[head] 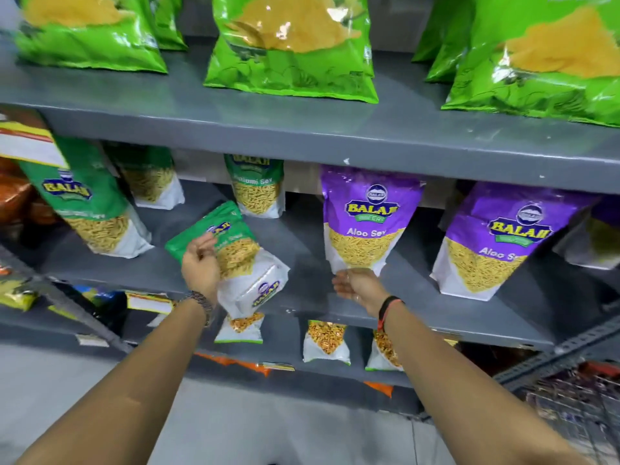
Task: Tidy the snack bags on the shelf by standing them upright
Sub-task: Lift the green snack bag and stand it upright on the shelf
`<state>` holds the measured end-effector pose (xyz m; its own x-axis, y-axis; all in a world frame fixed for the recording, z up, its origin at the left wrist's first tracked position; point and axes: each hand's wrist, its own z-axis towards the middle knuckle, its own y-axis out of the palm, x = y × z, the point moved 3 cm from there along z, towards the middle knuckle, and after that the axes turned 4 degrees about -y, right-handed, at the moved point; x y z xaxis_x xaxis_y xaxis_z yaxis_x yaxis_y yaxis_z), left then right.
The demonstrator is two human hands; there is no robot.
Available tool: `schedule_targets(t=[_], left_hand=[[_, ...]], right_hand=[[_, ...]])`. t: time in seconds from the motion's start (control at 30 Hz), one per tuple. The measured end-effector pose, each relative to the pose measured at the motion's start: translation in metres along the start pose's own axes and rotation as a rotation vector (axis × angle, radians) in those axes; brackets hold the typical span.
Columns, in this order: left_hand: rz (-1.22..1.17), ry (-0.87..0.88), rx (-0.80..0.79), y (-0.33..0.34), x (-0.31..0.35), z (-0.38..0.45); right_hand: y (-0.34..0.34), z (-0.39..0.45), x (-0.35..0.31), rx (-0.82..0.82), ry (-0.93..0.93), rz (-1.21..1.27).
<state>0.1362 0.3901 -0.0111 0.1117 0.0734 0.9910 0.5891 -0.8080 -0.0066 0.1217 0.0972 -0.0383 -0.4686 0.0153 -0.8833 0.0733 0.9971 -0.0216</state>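
A green sev bag (pixel 235 243) lies tilted on the grey middle shelf (pixel 302 236), its top pointing up-left, with a white pouch (pixel 258 290) at its lower end overhanging the shelf edge. My left hand (pixel 201 263) rests against the green bag's left side, fingers loosely curled on it. A purple Aloo Sev bag (pixel 365 219) stands upright to the right. My right hand (pixel 355 283) is just under that bag's bottom edge, palm up and fingers apart, holding nothing. A second purple bag (pixel 496 243) stands further right.
Green sev bags stand at the left (pixel 90 209) and at the back (pixel 256 186) of the middle shelf. Large green bags (pixel 292 48) fill the upper shelf. Small snack packs (pixel 327 340) hang below. A wire basket (pixel 577 397) sits at the lower right.
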Motion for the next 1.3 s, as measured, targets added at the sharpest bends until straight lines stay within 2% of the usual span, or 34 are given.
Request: schedule_targets(t=[0.1, 0.17, 0.23, 0.33, 0.43, 0.57, 0.73, 0.9, 1.07, 1.3], left_hand=[[0.276, -0.142, 0.12, -0.042, -0.011, 0.02], [0.35, -0.204, 0.144, -0.061, -0.02, 0.03], [0.325, -0.263, 0.076, -0.07, -0.027, 0.041], [0.263, -0.469, -0.141, -0.07, -0.046, 0.058], [0.1, -0.643, -0.275, -0.061, -0.061, 0.067], [-0.039, -0.792, -0.394, -0.046, -0.072, 0.061], [0.006, -0.706, -0.311, -0.047, -0.078, 0.05], [-0.019, -0.633, -0.327, -0.063, -0.075, 0.034], [0.046, -0.491, -0.441, -0.086, -0.057, 0.025], [0.013, -0.3, -0.723, -0.091, -0.001, -0.002]], right_hand=[[0.048, 0.006, -0.015, -0.028, -0.072, -0.094], [0.079, 0.017, -0.028, -0.033, -0.123, -0.199], [0.106, 0.032, -0.04, -0.02, -0.141, -0.341], [0.142, 0.053, -0.05, -0.039, -0.171, -0.58], [0.169, 0.074, -0.051, -0.028, -0.209, -0.568], [0.184, 0.088, -0.044, -0.02, -0.078, -0.446], [0.175, 0.071, -0.034, 0.032, 0.009, -0.317], [0.161, 0.027, -0.024, 0.199, -0.041, -0.229], [0.148, -0.027, -0.011, 0.216, -0.09, -0.067], [0.119, -0.096, -0.017, 0.19, -0.194, 0.106]])
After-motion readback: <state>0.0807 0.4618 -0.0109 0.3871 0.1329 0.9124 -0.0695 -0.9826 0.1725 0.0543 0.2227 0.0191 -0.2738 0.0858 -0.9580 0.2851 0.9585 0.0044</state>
